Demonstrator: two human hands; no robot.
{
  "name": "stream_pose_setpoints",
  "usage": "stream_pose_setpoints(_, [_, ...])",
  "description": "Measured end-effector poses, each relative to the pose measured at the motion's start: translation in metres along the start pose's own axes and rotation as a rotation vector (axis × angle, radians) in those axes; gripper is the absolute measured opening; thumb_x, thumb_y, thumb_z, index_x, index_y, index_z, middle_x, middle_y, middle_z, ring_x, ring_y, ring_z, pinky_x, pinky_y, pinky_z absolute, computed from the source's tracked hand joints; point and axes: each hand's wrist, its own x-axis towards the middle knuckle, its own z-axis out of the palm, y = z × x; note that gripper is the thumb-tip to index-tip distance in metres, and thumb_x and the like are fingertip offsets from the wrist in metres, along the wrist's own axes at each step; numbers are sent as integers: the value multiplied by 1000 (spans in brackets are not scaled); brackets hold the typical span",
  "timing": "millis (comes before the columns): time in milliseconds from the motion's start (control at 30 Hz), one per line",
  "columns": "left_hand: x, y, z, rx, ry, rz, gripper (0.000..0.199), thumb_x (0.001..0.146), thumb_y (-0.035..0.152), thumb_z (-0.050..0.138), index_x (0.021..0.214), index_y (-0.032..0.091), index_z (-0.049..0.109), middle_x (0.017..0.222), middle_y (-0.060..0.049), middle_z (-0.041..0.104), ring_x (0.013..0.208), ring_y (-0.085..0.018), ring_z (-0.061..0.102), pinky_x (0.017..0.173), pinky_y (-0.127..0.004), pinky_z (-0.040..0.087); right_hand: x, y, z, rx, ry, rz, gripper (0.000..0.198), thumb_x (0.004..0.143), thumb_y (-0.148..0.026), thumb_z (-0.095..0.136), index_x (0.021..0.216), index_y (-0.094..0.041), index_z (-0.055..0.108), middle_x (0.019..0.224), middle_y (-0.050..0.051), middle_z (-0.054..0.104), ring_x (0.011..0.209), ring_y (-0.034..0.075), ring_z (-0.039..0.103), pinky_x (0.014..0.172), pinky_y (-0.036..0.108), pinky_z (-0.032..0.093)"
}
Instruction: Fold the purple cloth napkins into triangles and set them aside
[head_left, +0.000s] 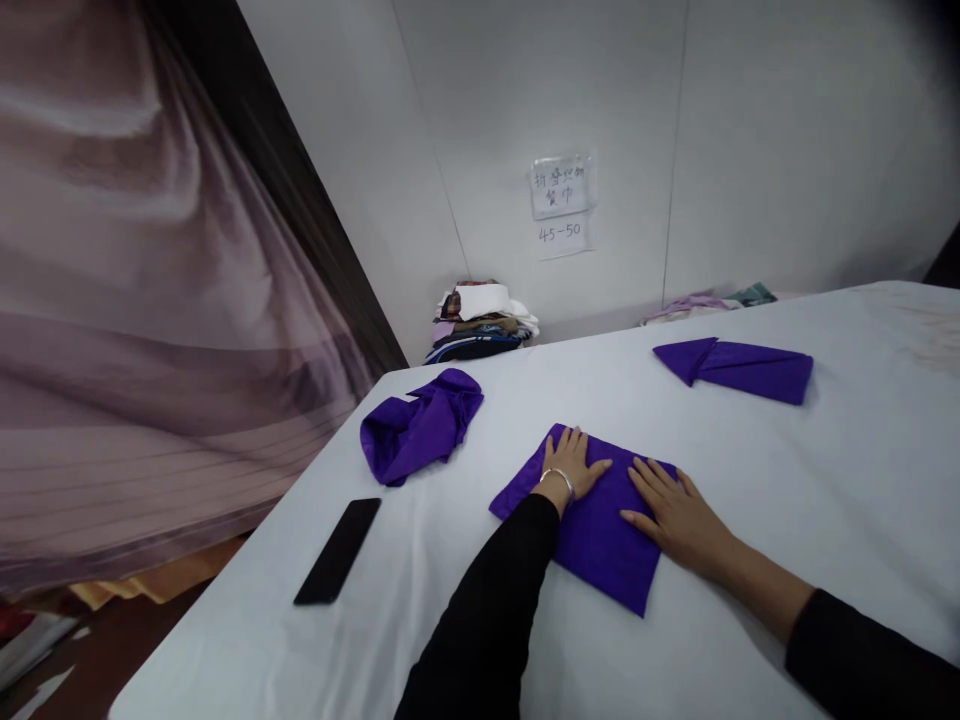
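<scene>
A purple cloth napkin [600, 530] lies flat on the white-covered table, folded into a rough square. My left hand [570, 467], with a silver bracelet at the wrist, presses on its far left part, fingers spread. Resting on its right edge is my right hand [671, 510], palm down with the fingers stretched out. Beyond, to the right, lies a second purple napkin [757, 368] folded into a long shape with a pointed end. A crumpled purple napkin [424, 425] sits to the left of my hands.
A black phone [339, 550] lies near the left edge of the white tablecloth [420, 620]. Stacked fabrics [484, 320] stand behind the table against the grey wall, with more cloth [690, 306] farther right. A paper sign [562, 200] hangs above. A pinkish curtain [150, 280] drapes at left.
</scene>
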Motion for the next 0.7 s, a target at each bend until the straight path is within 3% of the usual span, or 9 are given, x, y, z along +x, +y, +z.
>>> stream_pose_setpoints(233, [10,-57,-8,-5,45,-270,82,81,67,7,140,13,22,149,-7,16,137,-23,8,110,-47,7,0,-1,-2,2,-23,6,75,83,-67,23,138,-18,32,144,10,30,133,28,20,106,51,16])
stream_pose_setpoints(367, [-2,-86,-15,10,86,-452,72,85,59,12,138,12,27,148,-9,20,136,-22,11,109,-46,9,-1,1,0,18,-20,8,75,83,-67,22,140,-18,29,145,10,28,134,28,18,106,51,15])
stream_pose_setpoints(467, [-22,-90,-22,10,94,-526,70,87,56,13,137,11,28,147,-11,23,135,-24,16,108,-47,15,-1,2,2,36,-8,2,74,83,-67,22,140,-20,28,145,9,28,134,28,18,107,50,13])
stream_pose_setpoints(567, [-54,-65,-25,40,116,-419,72,86,60,12,138,12,26,147,-12,23,135,-25,16,108,-47,14,0,2,2,39,-19,-3,74,83,-66,22,140,-18,29,145,10,28,134,27,17,107,50,12])
stream_pose_setpoints(700, [-104,-6,-11,79,118,-11,71,85,62,17,140,18,24,149,-6,18,137,-24,8,111,-46,7,0,1,0,48,-16,9,75,83,-67,22,140,-19,29,145,10,29,134,28,18,107,50,12])
